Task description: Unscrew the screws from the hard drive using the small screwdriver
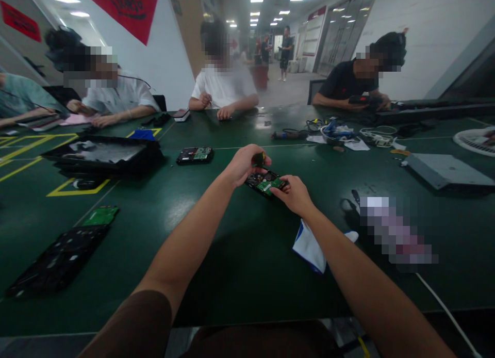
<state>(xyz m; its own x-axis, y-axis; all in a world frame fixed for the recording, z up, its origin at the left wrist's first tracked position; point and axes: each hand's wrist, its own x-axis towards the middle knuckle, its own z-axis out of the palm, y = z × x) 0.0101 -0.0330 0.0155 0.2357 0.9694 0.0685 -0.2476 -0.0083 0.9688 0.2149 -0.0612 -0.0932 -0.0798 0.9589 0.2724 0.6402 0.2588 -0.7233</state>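
Note:
In front of me a black hard drive (266, 184) with a green circuit board lies on the table. My right hand (293, 194) pinches its right end between thumb and fingers. Over the drive's far left part, my left hand (249, 164) is closed round a dark handle with a yellow mark (259, 160). It looks like a screwdriver, though its tip is hidden. A white glove with blue edging (310, 247) lies under my right forearm. Another hard drive (195, 155) rests farther off to the left.
At left front lie more black drives (64, 255) with a green board. Black trays (104, 164) stand stacked behind them. To the right are a grey metal box (450, 169), a blurred-out phone-like object (394, 231) with a white cable, and tangled cables (336, 131). Co-workers sit across the table.

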